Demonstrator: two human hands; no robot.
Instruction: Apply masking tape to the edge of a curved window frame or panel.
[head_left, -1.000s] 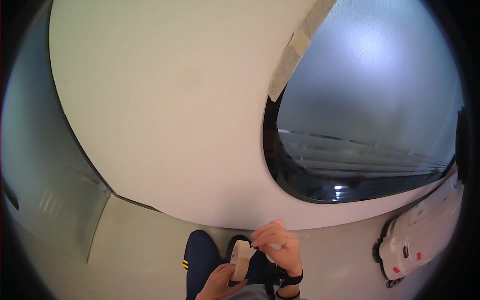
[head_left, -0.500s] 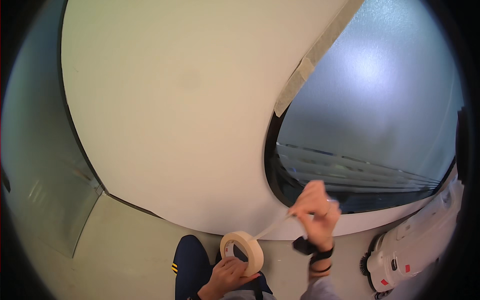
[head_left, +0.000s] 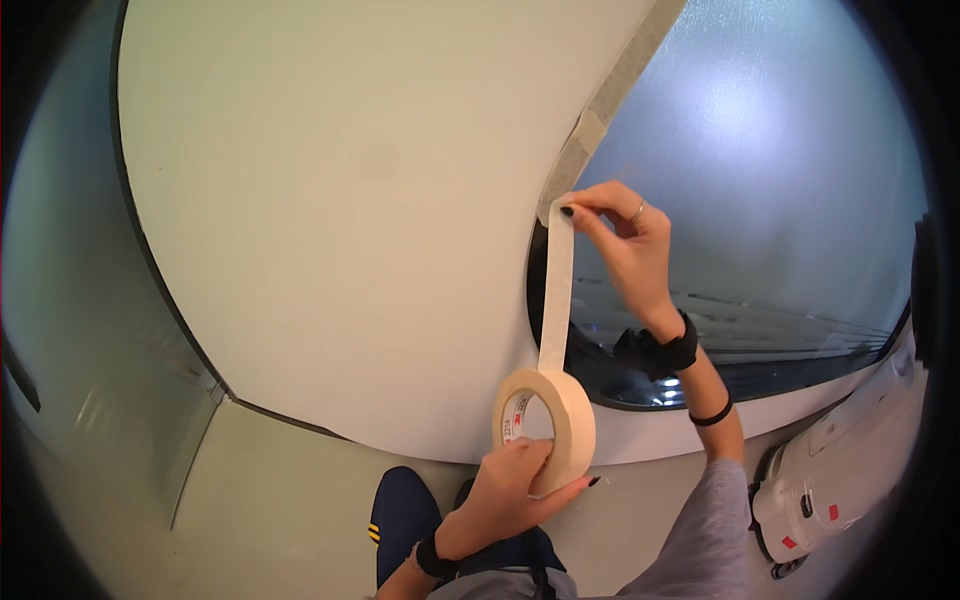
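A round roll of cream paper tape (head_left: 577,430) is gripped by the left hand (head_left: 510,490), fingers curled into its core, before the lower edge of the curved white panel (head_left: 350,250). Its straight unrolled strip (head_left: 557,300) is pinched between thumb and forefinger of the right hand (head_left: 635,245), at the lower end of the beige tape band (head_left: 625,75) bordering the bluish glass pane (head_left: 740,190).

This looks like a workshop, though its exact trade is hard to tell: a broad white panel (head_left: 330,250) with a large black-edged window (head_left: 770,200), masking tape (head_left: 628,72) along the glass's border, a plain pale floor (head_left: 285,490) and a bulky white machine (head_left: 850,475) standing nearby.
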